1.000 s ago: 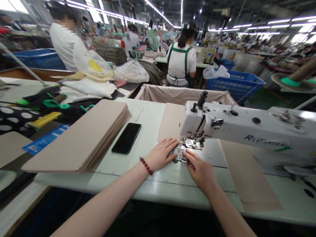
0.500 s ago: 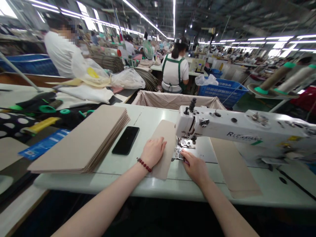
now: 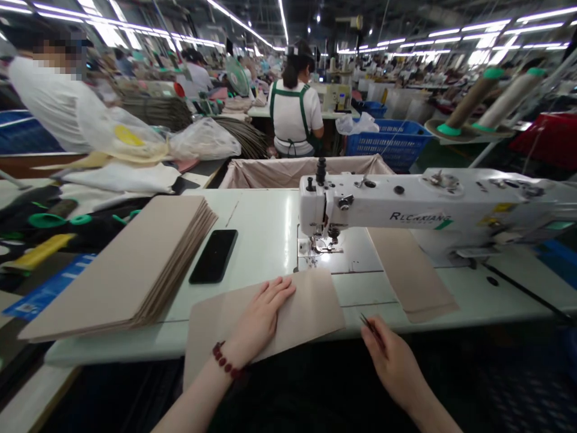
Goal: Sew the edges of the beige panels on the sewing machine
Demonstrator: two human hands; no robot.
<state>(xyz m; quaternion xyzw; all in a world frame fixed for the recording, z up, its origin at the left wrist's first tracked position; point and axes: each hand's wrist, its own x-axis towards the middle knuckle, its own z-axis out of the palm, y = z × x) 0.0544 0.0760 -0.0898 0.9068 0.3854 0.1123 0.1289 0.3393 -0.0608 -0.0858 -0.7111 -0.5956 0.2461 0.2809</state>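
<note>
My left hand lies flat with outstretched fingers on a beige fabric panel. That panel sits askew across the table's front edge, its near left part hanging over. My right hand is closed around slim, dark pointed tweezers, just right of the panel and by the table edge. Beyond the panel stands the white sewing machine, with its lit presser foot over the metal plate. A second beige piece lies under the machine arm.
On the left is a thick stack of beige panels, with a black phone beside it. A cloth-lined bin adjoins the table's far edge. Thread cones stand at right. A co-worker in a green apron sits ahead.
The beige panel has come away from the presser foot toward me and turned, with my left hand on it. My right hand has drawn back from the needle area to the table's front edge.
</note>
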